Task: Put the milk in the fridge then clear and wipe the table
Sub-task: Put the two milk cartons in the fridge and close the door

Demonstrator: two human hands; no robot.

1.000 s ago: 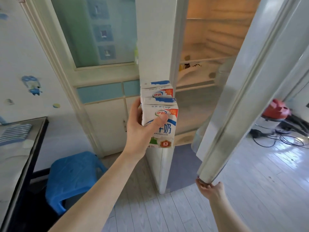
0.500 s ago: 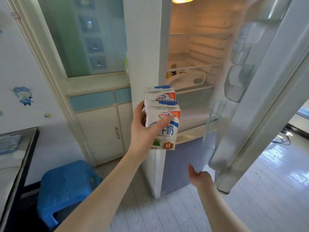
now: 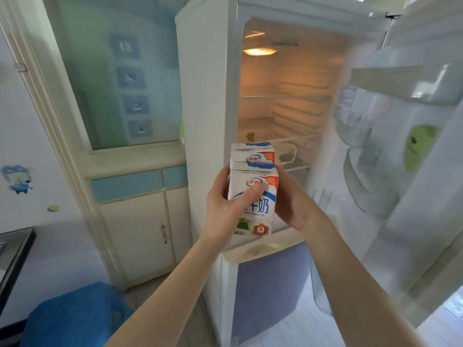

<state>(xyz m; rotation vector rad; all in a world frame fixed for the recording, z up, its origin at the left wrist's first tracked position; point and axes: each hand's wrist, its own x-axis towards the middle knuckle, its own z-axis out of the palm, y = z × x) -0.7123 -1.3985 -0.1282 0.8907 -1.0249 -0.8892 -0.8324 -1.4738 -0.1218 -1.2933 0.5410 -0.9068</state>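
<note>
Two white and blue milk cartons (image 3: 253, 189) are held one behind the other in front of the open fridge (image 3: 283, 101). My left hand (image 3: 225, 209) grips them from the left, thumb across the front carton's face. My right hand (image 3: 290, 204) holds their right side, fingers hidden behind the cartons. The upper fridge compartment is lit, with glass shelves and a white tray on the lower shelf. The upper fridge door (image 3: 413, 151) stands wide open on the right, with clear door bins.
The fridge's lower door (image 3: 270, 291) is closed, below my hands. A white and blue cabinet (image 3: 135, 221) stands left of the fridge. A blue plastic stool (image 3: 72, 319) sits at the lower left, beside a dark table edge (image 3: 15, 256).
My right hand let go of the fridge door's lower edge, rose and took hold of the cartons' right side. The door swung fully open and the view lifted toward the shelves.
</note>
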